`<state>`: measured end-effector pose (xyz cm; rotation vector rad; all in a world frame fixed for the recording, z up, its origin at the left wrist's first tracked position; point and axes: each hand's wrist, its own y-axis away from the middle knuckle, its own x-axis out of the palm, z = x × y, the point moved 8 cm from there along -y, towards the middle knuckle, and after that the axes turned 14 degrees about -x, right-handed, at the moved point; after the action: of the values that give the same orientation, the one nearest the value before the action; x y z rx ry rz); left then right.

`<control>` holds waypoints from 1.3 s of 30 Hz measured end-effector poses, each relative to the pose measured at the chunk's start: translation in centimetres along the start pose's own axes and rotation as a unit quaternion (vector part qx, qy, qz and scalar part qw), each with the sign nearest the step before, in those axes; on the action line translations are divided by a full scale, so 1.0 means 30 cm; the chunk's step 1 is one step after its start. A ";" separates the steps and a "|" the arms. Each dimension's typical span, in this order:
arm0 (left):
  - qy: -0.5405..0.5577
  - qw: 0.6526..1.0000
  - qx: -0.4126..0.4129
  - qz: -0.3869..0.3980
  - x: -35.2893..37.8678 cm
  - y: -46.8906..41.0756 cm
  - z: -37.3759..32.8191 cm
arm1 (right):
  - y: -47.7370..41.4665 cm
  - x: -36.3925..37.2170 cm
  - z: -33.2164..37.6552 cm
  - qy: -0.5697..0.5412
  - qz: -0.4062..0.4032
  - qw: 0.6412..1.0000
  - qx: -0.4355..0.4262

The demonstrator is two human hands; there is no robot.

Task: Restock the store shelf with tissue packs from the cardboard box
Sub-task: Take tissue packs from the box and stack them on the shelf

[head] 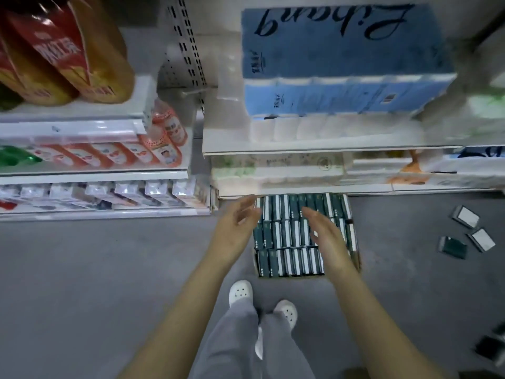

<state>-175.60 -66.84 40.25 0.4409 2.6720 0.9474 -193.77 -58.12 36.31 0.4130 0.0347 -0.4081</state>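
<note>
A cardboard box [358,262] sits on the grey floor below the shelf, packed with rows of dark green and white tissue packs [287,236]. My left hand [236,228] hovers over the box's left edge, fingers spread and empty. Over the right half of the box my right hand [326,236] is held flat with straight fingers, holding nothing. The white store shelf [300,151] stands just beyond the box, with a big blue tissue bundle [341,64] on top and pale tissue bundles on the tier below.
Three loose green and white packs [464,233] lie on the floor to the right, and more dark packs [492,346] sit at the right edge. A second shelf unit [95,176] with bottles and small packets stands to the left. My feet in white shoes [240,292] are just behind the box.
</note>
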 end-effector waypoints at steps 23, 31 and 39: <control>-0.018 0.982 -0.190 0.004 0.246 -0.546 1.185 | -0.232 0.220 -1.400 0.244 0.172 0.940 0.164; -0.028 0.979 -0.204 -0.001 0.249 -0.601 1.228 | -0.230 0.239 -1.487 0.269 0.231 0.917 0.184; -0.027 0.975 -0.223 0.006 0.246 -0.575 1.184 | -0.218 0.102 -1.258 0.215 0.006 0.976 0.034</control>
<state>-173.22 -56.88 1.40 0.3733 2.3109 1.4654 -191.66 -49.78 -1.13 0.5626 0.4399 -0.3034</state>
